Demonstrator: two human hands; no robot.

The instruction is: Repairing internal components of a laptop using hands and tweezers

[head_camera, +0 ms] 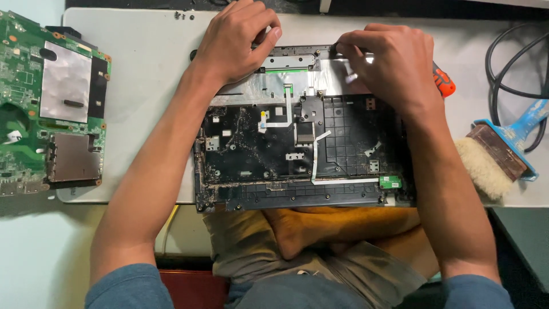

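Laptop shell: centre, inside up, far edge gripped. Board: far left. Brush: right. Left hand: fingers curled, pressed on shell. Right hand: pinching the edge; screwdriver tucked beneath. Risk: ribbon cable torn if the edge is pried hard.

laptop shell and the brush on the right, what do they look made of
Laptop shell: looks like matte black moulded plastic, with a ribbed grid, plus a shiny foil-like strip by the hands. Brush: pale soft bristles, rusty-brown metal-looking band, glossy blue handle, likely plastic.
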